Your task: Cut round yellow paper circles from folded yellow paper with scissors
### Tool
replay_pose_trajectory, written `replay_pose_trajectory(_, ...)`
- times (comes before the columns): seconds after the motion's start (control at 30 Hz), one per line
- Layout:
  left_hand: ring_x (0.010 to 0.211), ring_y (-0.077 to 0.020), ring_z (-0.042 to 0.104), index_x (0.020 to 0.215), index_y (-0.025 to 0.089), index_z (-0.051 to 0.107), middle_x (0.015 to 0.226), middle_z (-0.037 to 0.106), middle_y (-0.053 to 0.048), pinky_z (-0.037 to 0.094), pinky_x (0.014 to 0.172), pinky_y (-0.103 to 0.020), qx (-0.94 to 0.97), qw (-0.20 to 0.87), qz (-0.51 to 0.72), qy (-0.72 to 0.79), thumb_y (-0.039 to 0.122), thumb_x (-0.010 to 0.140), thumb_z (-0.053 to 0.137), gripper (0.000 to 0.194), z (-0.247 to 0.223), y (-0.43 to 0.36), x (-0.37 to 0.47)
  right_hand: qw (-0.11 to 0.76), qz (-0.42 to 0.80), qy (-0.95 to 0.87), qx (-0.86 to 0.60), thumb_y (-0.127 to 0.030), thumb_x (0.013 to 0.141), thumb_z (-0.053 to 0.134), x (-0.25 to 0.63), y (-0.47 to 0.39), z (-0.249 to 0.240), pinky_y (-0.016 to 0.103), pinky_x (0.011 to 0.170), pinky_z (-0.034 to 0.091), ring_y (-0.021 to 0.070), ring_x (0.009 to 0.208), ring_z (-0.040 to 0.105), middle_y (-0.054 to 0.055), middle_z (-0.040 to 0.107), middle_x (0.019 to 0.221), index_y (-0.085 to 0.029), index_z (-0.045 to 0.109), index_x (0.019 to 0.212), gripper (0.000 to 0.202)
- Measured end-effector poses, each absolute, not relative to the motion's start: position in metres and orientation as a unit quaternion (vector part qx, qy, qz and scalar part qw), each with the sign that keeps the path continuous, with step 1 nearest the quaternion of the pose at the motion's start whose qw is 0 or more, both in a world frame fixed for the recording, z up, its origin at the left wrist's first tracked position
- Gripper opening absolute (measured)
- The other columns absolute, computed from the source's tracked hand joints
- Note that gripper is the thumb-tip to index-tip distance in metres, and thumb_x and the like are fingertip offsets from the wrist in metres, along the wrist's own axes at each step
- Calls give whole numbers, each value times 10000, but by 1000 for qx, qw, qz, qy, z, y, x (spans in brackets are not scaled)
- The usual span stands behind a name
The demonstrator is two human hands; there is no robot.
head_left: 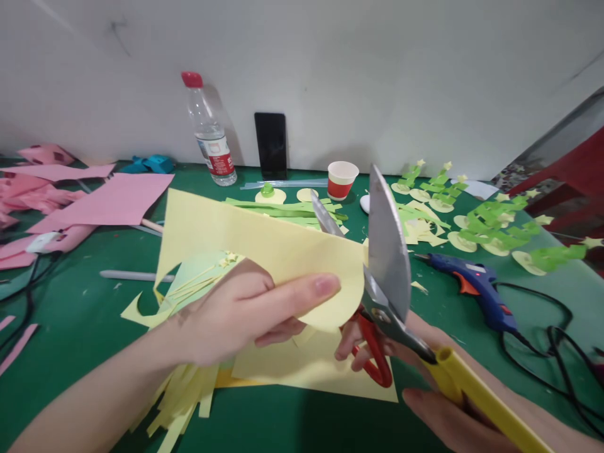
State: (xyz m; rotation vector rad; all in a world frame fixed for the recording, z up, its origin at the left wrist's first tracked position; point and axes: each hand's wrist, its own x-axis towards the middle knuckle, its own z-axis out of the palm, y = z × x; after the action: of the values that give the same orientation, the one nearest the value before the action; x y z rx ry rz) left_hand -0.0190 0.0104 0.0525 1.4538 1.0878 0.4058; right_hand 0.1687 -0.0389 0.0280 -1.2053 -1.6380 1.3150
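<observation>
My left hand (245, 308) pinches a pale yellow paper sheet (264, 239) between thumb and fingers. The sheet's lower right edge is rounded. My right hand (425, 377) holds large scissors (389, 251) with one red and one yellow handle. Their blades are spread apart and point up, with the sheet's right edge between them. Below both hands, another yellow sheet (306, 371) lies on the green table (349, 428). Yellow paper strips (182, 396) are heaped under my left forearm.
A blue glue gun (476, 286) with a black cord lies right. Green curled pieces on yellow discs (495, 233) stand behind it. A bottle (214, 145), black phone (272, 146) and paper cup (342, 180) stand by the wall. Pink paper (113, 198) lies left.
</observation>
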Motion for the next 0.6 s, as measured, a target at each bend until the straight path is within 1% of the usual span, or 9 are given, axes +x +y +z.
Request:
replay_pose_trajectory(0.07,413,-67,210,410,203,203,465,223,40,202,362,-215,631,612,166,447,494,780,424,520,51,11,-20,342,523,-634,-455,-161,677,467,171,-38,27,284,611,536,170,619,611,11,652,769,-254,600,948,315)
replay_pose_trajectory(0.17,404,-60,216,456,198,238,470,264,41,193,351,-205,637,632,152,414,514,790,411,492,47,13,-21,329,528,-634,-459,-151,680,467,175,-38,26,279,611,532,166,612,600,13,638,741,-236,598,885,258)
replay_pose_trajectory(0.3,386,-54,235,499,196,267,460,266,59,184,341,-194,645,646,134,384,561,781,411,483,42,16,-23,315,538,-622,-474,-152,710,399,176,-38,26,267,615,523,172,656,599,20,617,731,-235,585,839,242)
replay_pose_trajectory(0.37,387,-53,233,499,197,258,461,267,60,188,341,-192,647,647,139,379,548,793,398,478,42,17,-23,312,522,-632,-480,-143,703,377,175,-38,24,274,616,515,171,646,589,19,606,741,-243,572,829,253)
replay_pose_trajectory(0.5,387,-52,226,486,198,253,455,244,64,195,346,-192,651,637,130,393,523,803,383,472,44,16,-20,300,453,-681,-491,-123,694,359,173,-40,20,292,589,496,169,573,555,7,575,683,-248,536,807,243)
replay_pose_trajectory(0.6,378,-48,216,485,197,254,443,234,69,188,347,-192,648,636,134,397,513,801,381,464,46,16,-20,283,432,-697,-498,-108,702,355,173,-40,20,306,598,491,192,620,576,17,586,698,-248,530,809,248)
